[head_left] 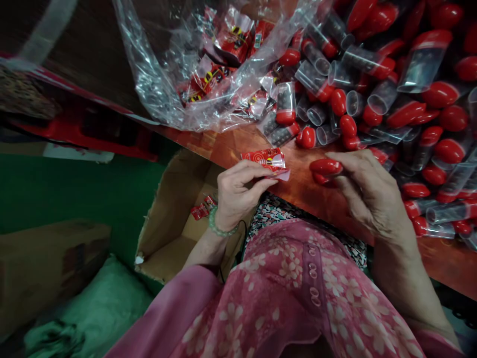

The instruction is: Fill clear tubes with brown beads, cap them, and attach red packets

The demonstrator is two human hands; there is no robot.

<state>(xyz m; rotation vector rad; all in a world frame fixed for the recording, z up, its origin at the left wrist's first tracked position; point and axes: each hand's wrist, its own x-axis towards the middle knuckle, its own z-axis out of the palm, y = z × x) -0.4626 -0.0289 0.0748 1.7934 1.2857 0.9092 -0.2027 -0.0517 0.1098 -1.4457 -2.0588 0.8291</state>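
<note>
My left hand (240, 191), with a green bead bracelet at the wrist, pinches a small red printed packet (263, 158) by its near edge, just above the table. The packet's pinkish inner side shows at one corner. To the right, my right hand (372, 191) is closed, thumb against fingers, on a glossy red plastic cap (326, 167). A second red shape shows just under it; whether it is a separate piece I cannot tell. Clear tubes with red rounded ends (286, 103) lie heaped beyond and beside my right hand, some with dark beads inside.
A clear plastic bag (156, 89) with several red printed packets (234, 37) lies at the back of the reddish table (223, 144). Below the table edge, an open cardboard box (167, 214) holds red wrappers (203, 208). A pale green sack (100, 303) sits lower left.
</note>
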